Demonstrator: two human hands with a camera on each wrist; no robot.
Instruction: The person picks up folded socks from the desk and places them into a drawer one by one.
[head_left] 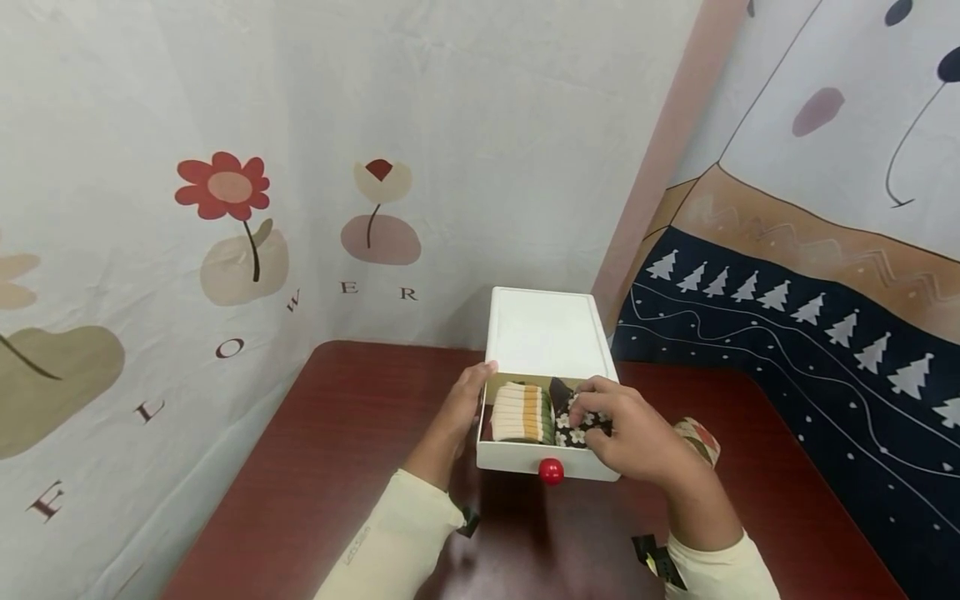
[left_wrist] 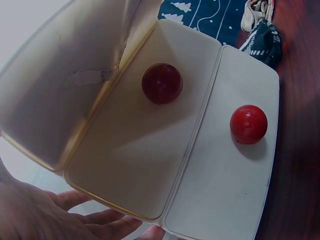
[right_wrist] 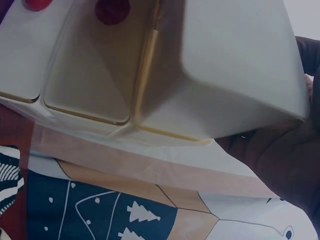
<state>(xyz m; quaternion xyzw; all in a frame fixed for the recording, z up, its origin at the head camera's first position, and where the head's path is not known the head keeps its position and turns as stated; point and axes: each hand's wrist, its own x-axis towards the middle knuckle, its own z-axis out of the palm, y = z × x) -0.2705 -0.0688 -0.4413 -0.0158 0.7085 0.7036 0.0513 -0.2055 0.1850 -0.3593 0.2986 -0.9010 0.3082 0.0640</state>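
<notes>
A small white chest of drawers [head_left: 551,329] stands on the table with its top drawer [head_left: 513,457] pulled out. Inside the drawer, cream folded cloth with yellow and green bands [head_left: 519,412] stands on edge at the left; dark floral cloth [head_left: 573,425] fills the right. My left hand [head_left: 461,408] rests along the chest's left side, its fingers fairly straight in the left wrist view. Over the drawer's right half, my right hand [head_left: 630,425] has its thumb and bent fingers at the floral cloth. The drawer wall hides its fingertips in the right wrist view.
A red knob [head_left: 551,472] sticks out from the open drawer's front. Lower drawers carry red knobs [left_wrist: 162,83] too. Patterned cloth [head_left: 699,439] lies on the table [head_left: 300,492], partly behind my right wrist. Printed fabric hangs behind [head_left: 480,150].
</notes>
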